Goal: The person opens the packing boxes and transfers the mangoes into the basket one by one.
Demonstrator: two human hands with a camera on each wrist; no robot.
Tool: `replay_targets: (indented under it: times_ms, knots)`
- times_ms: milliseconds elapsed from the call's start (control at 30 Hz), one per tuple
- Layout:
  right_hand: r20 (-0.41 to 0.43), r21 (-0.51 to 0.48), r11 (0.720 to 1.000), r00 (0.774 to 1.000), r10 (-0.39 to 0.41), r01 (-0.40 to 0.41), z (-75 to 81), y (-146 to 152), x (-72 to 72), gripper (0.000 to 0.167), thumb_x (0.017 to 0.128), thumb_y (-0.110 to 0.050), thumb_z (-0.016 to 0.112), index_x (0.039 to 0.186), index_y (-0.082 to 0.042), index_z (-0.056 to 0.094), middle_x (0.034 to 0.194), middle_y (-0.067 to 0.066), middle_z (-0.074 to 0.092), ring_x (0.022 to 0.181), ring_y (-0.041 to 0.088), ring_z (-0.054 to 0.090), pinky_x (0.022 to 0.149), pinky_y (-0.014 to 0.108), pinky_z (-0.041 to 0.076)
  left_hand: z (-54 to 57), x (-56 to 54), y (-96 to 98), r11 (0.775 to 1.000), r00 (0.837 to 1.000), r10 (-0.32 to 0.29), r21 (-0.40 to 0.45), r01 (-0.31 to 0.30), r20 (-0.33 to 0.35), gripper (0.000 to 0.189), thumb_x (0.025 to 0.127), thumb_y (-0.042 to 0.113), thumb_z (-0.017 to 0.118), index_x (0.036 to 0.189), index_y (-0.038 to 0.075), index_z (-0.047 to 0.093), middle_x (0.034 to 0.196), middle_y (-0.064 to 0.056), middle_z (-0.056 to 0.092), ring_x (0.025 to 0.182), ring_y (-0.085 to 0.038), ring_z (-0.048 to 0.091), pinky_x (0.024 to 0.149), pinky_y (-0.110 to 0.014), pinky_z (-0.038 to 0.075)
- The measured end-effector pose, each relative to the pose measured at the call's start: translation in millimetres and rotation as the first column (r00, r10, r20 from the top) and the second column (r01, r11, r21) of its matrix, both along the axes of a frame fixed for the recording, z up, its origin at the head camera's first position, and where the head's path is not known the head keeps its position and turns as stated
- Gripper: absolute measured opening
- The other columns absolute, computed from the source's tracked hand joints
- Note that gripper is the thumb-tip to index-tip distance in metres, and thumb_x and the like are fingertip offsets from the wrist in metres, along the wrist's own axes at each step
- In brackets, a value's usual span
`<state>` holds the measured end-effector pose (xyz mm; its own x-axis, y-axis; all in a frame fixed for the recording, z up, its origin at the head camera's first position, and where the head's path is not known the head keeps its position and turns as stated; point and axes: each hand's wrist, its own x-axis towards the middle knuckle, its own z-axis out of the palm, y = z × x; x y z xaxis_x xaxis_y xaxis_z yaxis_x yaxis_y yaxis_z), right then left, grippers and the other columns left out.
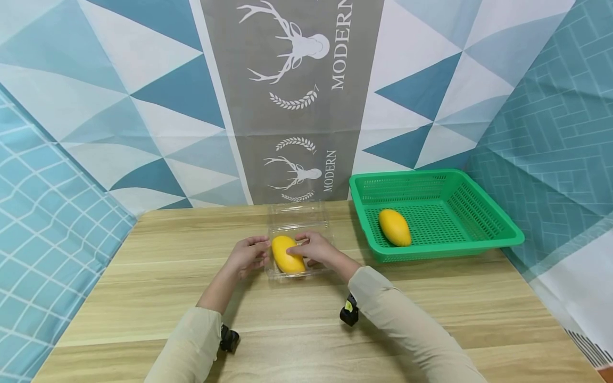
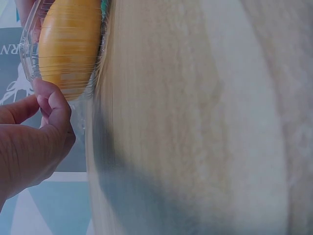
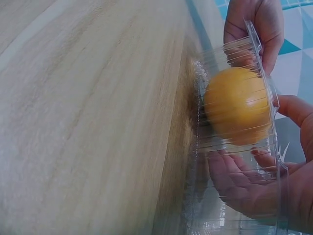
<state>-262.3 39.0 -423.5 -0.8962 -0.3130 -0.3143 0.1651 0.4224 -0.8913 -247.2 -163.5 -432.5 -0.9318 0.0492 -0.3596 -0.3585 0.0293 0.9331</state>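
A yellow mango (image 1: pixel 287 255) lies in a clear plastic clamshell box (image 1: pixel 316 230), whose lid stands raised at the back. My left hand (image 1: pixel 249 255) pinches the left rim of the box between thumb and finger; the left wrist view shows this hand (image 2: pixel 44 132) at the box's corner. My right hand (image 1: pixel 316 250) reaches into the box and holds the mango from the right, with the thumb over its top. In the right wrist view, the fingers (image 3: pixel 230 171) show through the ribbed wall beside the mango (image 3: pixel 237 105).
A green plastic basket (image 1: pixel 445 246) stands to the right on the wooden table (image 1: pixel 287 324). Another mango (image 1: pixel 395 227) lies inside it, toward the left. Patterned cloth walls (image 1: pixel 182 90) border the table at the back and sides.
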Motion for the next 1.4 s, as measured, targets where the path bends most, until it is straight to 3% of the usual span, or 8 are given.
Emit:
replay_targets:
  times_ms: [467,1000,1400]
  knots:
    - [0.071,-0.002,1.0,0.997,0.026,-0.026,-3.4,-6.4,-2.2,0.069,0.08,-0.033,0.073,0.135,-0.004,0.044,0.12,0.015,0.056,0.089,0.023,0.062,0.069,0.036,0.057,-1.0,0.5,-0.6,1.0,1.0,0.002,0.001,-0.002,0.001,0.04,0.094,0.011,0.054,0.13,-0.003,0.045,0.084,0.0,0.052,0.068,-0.009,0.05,0.063,-0.019,0.053]
    - [0.14,-0.042,0.998,0.989,-0.039,0.046,-5.8,-12.9,-2.2,0.071,0.075,-0.03,0.078,0.134,-0.008,0.045,0.121,0.013,0.056,0.09,0.024,0.061,0.064,0.036,0.056,0.0,1.4,-0.4,1.0,1.0,-0.004,-0.006,0.004,0.006,0.04,0.095,0.012,0.054,0.131,-0.003,0.045,0.084,0.0,0.052,0.067,-0.009,0.051,0.062,-0.019,0.052]
    - [0.164,-0.08,0.994,0.985,-0.055,0.068,-1.8,-13.5,-2.3,0.069,0.073,-0.025,0.08,0.131,-0.013,0.045,0.13,0.015,0.05,0.099,0.027,0.058,0.072,0.039,0.055,-1.3,-0.8,-0.9,1.0,1.0,0.004,0.0,-0.004,0.003,0.037,0.094,0.013,0.055,0.127,-0.001,0.047,0.083,-0.001,0.052,0.067,-0.01,0.052,0.062,-0.02,0.052]
